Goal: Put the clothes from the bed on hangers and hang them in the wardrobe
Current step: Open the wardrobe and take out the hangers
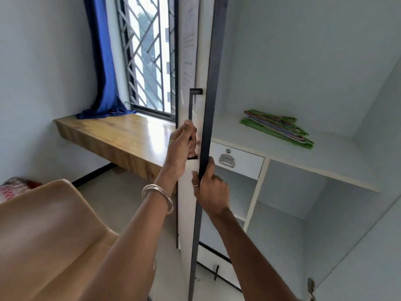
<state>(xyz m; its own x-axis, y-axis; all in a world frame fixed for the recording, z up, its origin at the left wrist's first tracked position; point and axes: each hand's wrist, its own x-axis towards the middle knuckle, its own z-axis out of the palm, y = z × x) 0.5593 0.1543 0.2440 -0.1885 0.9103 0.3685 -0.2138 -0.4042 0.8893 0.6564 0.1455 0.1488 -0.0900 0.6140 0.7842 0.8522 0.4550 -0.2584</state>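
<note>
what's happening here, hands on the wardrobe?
A person is working the wardrobe door. The left hand grips the dark door handle, and the right hand holds the door's dark edge lower down. The wardrobe stands open, with a stack of hangers lying on its shelf. No clothes hang inside in this view.

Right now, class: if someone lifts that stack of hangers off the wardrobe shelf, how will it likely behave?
The hangers look like thin plastic, so probably light and stiff. They lie loosely stacked and fanned on the shelf, so they may slide apart or snag on one another.
</note>
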